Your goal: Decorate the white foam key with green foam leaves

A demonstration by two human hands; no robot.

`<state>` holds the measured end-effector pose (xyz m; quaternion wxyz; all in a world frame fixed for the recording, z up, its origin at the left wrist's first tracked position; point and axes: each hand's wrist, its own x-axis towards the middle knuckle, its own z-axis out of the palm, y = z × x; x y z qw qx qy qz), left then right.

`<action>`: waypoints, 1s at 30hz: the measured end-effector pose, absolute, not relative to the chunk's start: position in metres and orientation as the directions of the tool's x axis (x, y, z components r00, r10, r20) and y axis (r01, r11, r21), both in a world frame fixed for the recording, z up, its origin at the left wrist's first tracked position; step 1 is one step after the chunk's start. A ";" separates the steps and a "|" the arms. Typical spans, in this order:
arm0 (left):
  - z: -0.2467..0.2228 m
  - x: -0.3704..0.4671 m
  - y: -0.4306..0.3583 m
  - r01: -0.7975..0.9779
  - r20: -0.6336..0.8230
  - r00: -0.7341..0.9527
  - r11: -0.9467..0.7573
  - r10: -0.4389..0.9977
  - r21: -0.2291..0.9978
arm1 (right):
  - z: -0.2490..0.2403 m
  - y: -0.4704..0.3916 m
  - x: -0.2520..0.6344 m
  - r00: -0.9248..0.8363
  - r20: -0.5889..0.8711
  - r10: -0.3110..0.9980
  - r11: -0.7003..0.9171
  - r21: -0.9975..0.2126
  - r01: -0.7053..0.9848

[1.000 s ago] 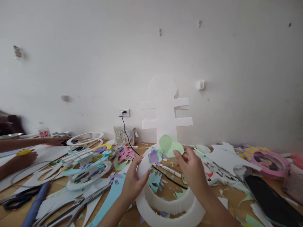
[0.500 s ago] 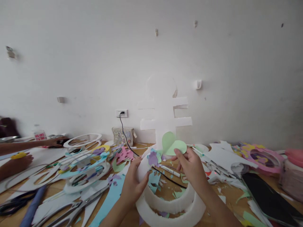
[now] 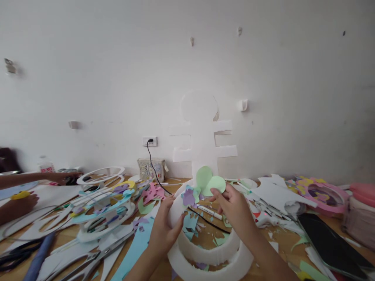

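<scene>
My left hand (image 3: 166, 226) grips the left side of a white foam ring (image 3: 215, 267), thumb on the near side. Purple and blue paper flowers (image 3: 189, 196) sit at the ring's upper left. Between thumb and fingers, my right hand (image 3: 234, 205) pinches a light green paper leaf (image 3: 210, 181) with two rounded lobes. The leaf is held upright just right of the flowers, close to the ring's upper edge; whether it touches the ring I cannot tell. Through the ring's opening show a black cable, a white marker (image 3: 209, 211) and paper scraps.
A white foam cutout (image 3: 203, 132) leans on the wall behind. Large scissors (image 3: 96, 255), dark-handled scissors (image 3: 20, 253) and decorated white rings (image 3: 105, 218) lie left. At right are a black phone (image 3: 331, 242) and a pink ring (image 3: 326, 195). Another person's hands (image 3: 25, 203) work at far left.
My right hand has moved the green leaf slightly left and down, nearer the flowers on the ring. My left hand keeps its grip on the ring.
</scene>
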<state>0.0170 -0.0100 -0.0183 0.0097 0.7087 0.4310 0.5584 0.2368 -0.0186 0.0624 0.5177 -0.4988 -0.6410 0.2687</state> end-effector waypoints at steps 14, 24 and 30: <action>-0.013 0.020 -0.009 0.587 0.754 -0.040 -0.595 0.655 0.549 | 0.080 -0.015 0.265 0.305 0.488 0.818 0.448 -0.873 0.194; -0.012 0.019 -0.009 0.591 0.752 -0.030 -0.595 0.659 0.545 | 0.089 -0.010 0.296 0.133 0.381 0.915 0.368 -0.923 0.116; -0.012 0.019 -0.009 0.602 0.750 -0.022 -0.590 0.661 0.538 | 0.086 -0.007 0.306 0.101 0.368 0.924 0.328 -0.902 0.282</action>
